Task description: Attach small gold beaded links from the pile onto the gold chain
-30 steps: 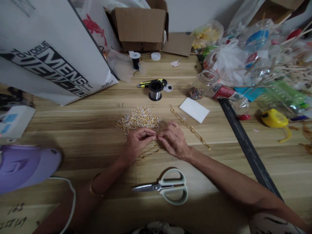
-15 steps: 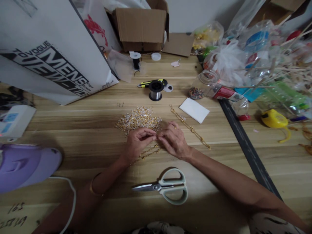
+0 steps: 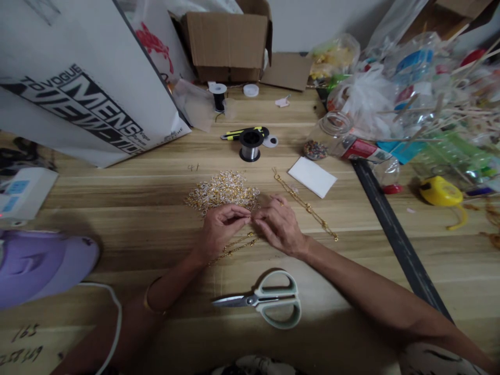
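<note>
My left hand [image 3: 222,227] is closed in a pinch, thumb against fingertips. Facing it, my right hand [image 3: 279,224] pinches too, and the fingertips of both nearly meet. Whatever they hold between them is too small to make out. Just behind the fingers lies a pile of small gold and silver pieces [image 3: 221,191], some of them ring-shaped. A gold chain [image 3: 238,248] runs out on the table below my hands, partly hidden by the left one. Another gold chain [image 3: 308,208] with knot-like beads lies to the right of my right hand.
Scissors [image 3: 258,300] lie in front of me. Behind the pile stand a wire spool [image 3: 250,146] and a yellow-black cutter [image 3: 234,134]. A white card [image 3: 312,177], a jar of beads [image 3: 324,138] and a yellow tape measure [image 3: 440,191] are on the right. A white bag [image 3: 86,67] stands left.
</note>
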The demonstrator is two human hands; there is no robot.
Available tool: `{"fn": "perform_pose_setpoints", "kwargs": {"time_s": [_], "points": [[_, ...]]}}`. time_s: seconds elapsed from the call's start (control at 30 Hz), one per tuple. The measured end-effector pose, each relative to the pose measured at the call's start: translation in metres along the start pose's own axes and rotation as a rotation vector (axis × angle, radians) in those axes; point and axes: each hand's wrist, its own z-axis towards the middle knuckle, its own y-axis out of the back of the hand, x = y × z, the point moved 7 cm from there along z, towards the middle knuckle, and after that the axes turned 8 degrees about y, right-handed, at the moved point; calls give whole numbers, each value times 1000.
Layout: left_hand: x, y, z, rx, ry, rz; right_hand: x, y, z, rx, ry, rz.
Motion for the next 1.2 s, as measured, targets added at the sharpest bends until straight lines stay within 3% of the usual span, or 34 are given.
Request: {"fn": "perform_pose_setpoints", "kwargs": {"time_s": [1.2], "points": [[2, -1, 0, 12, 10, -19, 0, -1, -1, 13, -7, 18]]}}
